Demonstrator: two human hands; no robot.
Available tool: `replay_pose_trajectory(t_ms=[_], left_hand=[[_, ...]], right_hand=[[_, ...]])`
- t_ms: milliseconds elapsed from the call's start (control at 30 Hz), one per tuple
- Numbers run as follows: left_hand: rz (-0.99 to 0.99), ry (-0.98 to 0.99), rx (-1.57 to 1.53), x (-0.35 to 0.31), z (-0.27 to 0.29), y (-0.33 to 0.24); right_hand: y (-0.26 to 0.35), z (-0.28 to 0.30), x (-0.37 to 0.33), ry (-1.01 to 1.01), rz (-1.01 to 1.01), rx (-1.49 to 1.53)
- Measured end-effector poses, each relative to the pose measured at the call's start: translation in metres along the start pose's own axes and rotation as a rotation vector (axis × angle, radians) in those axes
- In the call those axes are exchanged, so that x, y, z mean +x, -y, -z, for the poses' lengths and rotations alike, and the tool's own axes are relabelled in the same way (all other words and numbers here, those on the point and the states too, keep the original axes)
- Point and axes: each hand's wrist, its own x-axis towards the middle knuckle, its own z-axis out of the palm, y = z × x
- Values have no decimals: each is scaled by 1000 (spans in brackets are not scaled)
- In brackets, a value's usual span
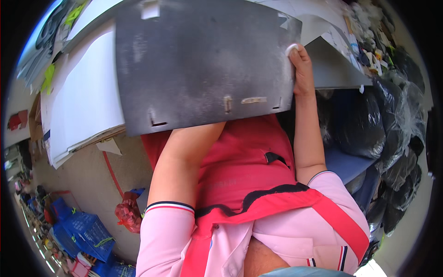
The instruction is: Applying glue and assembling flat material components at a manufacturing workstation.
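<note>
Across the upper middle of the head view, a dark grey slotted sheet [207, 64] stands raised before the red apron [244, 157], its face toward the wearer and marked with pale smudges. The right hand [303, 69] is at its right edge, below the upper right corner, fingers bent and seemingly pinching that edge; a small white piece [291, 49] shows at the fingertips, too small to identify. The left forearm [184, 143] passes behind the sheet's lower edge, so I cannot tell what those fingers do. Beyond the sheet's left edge is a stack of white sheets [83, 92]; black plastic bags [362, 129] lie to the right. For good handling, I judge, support the panel from behind, grip clear of the slotted corners, which might tear, and avoid flexing it.
</note>
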Motion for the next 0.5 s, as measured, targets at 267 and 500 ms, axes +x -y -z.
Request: replay_pose_trajectory(t_ms=[267,500], left_hand=[[245,-263,315,73,125,66],[373,-770,567,45,466,-64]], right_hand=[[-11,77,14,-115,-254,133],[-14,84,28,-94,-240,74]])
